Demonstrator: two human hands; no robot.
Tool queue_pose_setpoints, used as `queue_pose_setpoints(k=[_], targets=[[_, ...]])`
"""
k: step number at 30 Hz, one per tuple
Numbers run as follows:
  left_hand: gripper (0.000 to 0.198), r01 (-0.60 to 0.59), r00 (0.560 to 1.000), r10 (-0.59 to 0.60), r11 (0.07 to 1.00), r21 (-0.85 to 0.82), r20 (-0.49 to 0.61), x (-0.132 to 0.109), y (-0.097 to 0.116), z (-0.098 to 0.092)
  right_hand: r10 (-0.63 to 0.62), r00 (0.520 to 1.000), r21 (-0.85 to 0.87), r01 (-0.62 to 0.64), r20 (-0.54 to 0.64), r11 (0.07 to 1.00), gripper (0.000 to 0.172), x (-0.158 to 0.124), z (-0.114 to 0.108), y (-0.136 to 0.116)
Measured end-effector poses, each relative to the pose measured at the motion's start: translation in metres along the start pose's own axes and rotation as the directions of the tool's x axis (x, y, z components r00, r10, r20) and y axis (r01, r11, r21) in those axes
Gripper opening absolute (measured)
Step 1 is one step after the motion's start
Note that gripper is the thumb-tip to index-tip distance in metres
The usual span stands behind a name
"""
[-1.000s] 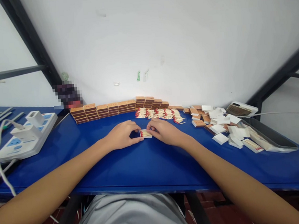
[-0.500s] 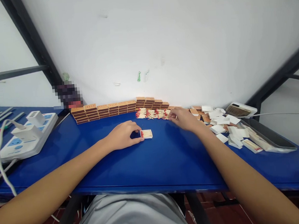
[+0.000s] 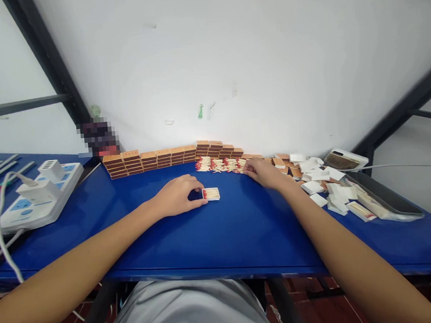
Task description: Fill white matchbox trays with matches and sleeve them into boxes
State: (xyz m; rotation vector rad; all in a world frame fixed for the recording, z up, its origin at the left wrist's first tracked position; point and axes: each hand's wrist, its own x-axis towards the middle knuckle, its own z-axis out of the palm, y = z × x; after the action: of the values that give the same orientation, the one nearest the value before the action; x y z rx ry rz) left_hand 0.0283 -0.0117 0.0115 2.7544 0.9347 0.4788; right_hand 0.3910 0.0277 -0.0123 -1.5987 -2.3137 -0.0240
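Note:
A white matchbox tray (image 3: 213, 194) with several red-tipped matches in it lies on the blue table. My left hand (image 3: 181, 195) grips its left end, thumb at the near corner and fingers at the far one. Further back, a loose heap of red-headed matches (image 3: 219, 164) lies in front of stacked matchboxes. At the heap's right end is my right hand (image 3: 259, 171), its thumb and fingertips brought together in a pinch against the matches. Whatever those fingertips hold is too small to make out.
Brown matchboxes (image 3: 150, 160) stand stacked along the wall. White trays (image 3: 315, 174) and a filled tray (image 3: 361, 211) lie at right, beside a dark container (image 3: 390, 195). A white power strip (image 3: 39, 200) with chargers and cables sits at left.
Both hands stay almost where they were. The right fingertips remain at the heap's right end, and the tray under the left hand has not visibly moved.

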Motion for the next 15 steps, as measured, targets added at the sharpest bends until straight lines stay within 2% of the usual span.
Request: queue_pose_setpoints(k=[15], targets=[[0.03,-0.003,1.0,0.003,1.0,-0.004,-0.004,-0.0001,-0.0007,0.0004,0.01,1.0,-0.008,-0.01,0.008,1.0,0.009,-0.0004,0.0014,-0.0047]])
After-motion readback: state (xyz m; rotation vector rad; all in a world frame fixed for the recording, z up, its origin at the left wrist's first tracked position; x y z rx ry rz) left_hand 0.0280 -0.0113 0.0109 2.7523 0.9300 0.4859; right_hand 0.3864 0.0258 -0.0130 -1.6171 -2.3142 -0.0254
